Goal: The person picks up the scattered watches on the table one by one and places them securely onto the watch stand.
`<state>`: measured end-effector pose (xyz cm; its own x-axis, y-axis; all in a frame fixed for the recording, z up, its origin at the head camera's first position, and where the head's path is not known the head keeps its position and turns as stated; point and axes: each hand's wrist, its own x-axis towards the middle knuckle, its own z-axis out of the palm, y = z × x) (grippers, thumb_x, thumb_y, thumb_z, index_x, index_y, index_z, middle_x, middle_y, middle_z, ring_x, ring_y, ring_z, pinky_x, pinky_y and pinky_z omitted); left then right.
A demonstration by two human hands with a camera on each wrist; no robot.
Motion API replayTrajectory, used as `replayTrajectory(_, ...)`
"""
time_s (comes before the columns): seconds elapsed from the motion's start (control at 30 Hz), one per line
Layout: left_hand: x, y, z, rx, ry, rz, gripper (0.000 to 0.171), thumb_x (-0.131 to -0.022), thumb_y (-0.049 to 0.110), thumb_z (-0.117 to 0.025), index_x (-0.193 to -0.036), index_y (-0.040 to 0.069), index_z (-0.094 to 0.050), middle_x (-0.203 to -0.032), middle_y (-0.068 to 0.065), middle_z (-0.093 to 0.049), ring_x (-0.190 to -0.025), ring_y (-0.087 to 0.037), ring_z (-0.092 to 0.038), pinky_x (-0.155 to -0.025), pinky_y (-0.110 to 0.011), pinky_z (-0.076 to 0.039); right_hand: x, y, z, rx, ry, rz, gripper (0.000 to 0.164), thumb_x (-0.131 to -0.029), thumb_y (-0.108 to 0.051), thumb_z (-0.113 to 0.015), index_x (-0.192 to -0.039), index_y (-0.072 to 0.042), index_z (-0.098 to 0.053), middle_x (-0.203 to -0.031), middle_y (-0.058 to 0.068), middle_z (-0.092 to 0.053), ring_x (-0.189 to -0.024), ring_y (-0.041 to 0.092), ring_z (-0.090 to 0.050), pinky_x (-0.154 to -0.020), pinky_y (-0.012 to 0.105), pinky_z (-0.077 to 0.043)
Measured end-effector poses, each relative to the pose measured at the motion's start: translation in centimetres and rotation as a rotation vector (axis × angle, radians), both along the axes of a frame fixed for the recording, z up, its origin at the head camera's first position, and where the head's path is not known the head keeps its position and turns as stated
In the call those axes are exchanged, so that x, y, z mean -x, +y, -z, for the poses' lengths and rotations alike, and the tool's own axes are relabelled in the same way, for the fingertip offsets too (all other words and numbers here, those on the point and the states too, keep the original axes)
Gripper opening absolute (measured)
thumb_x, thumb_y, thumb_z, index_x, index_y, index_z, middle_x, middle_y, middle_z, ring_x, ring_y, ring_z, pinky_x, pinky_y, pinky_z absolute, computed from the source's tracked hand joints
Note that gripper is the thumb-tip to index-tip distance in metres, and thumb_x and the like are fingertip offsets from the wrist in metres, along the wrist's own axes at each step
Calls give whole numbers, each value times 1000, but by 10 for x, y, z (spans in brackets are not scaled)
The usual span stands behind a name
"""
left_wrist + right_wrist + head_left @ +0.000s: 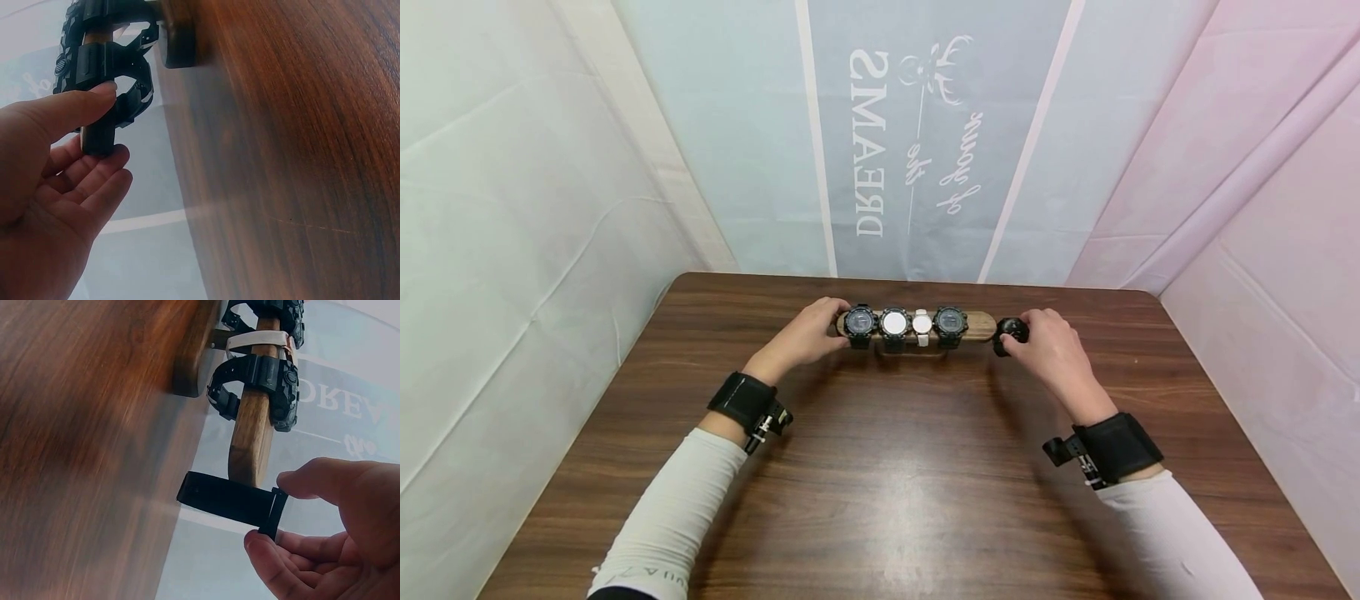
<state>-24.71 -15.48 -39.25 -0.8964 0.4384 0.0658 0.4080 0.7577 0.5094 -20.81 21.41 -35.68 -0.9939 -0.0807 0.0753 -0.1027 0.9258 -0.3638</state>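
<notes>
A wooden watch stand (981, 326) holds several watches on its bar. Among them are a black watch (860, 322) at the left end, a white watch (922, 323) and another black watch (951, 322) nearest the right end. My left hand (808, 333) grips the bar's left end, thumb against the end watch and fingertips at the bar's tip. Off the right end, my right hand (1056, 346) pinches a black watch (228, 499) by its case between thumb and fingers. Its strap is a closed loop, level with the bar's bare end; whether the two touch I cannot tell.
The stand sits near the back edge of a brown wood-grain table (895, 467). Behind it hangs a pale blue cloth (917, 150) with mirrored lettering. White sheets (535, 250) flank the table on both sides.
</notes>
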Motion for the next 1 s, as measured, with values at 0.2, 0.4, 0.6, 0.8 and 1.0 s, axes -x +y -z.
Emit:
replayTrajectory(0.2,0,0,0,-2,3,-6,49,-81,19,-70,-123,6,-48,-115,-9,-50,-101,-20,-50,-85,-36,-46,7,-5,3,8,9,8,48,-87,-30,-60,-116,6,-52,-104,24,-49,-86,38,-52,-65,47,-48)
replayTrajectory(0.4,0,0,2,-15,0,-11,49,-80,19,-71,-122,5,-49,-115,-9,-51,-100,-20,-50,-86,-36,-46,13,-11,8,12,31,16,47,-86,-30,-61,-116,6,-53,-105,24,-50,-87,39,-53,-68,49,-48)
replayTrajectory(0.6,1,1,1,-28,-5,-13,49,-79,18,-72,-120,5,-50,-114,-10,-51,-98,-19,-50,-84,-35,-46,18,-20,12,-1,54,1,45,-85,-30,-62,-113,5,-55,-102,22,-50,-84,37,-54,-67,48,-49)
replayTrajectory(0.8,2,2,-1,-30,-5,-5,49,-80,17,-72,-121,5,-49,-115,-9,-51,-98,-19,-50,-84,-36,-47,20,-29,12,-15,64,-4,45,-86,-30,-62,-116,3,-55,-103,22,-48,-78,34,-55,-61,43,-49)
replayTrajectory(1.0,3,2,0,-12,-21,-19,49,-79,18,-72,-121,5,-49,-115,-9,-50,-99,-19,-50,-85,-34,-46,20,-33,12,-27,56,-2,46,-86,-31,-61,-116,3,-55,-100,21,-48,-75,33,-55,-57,42,-49)
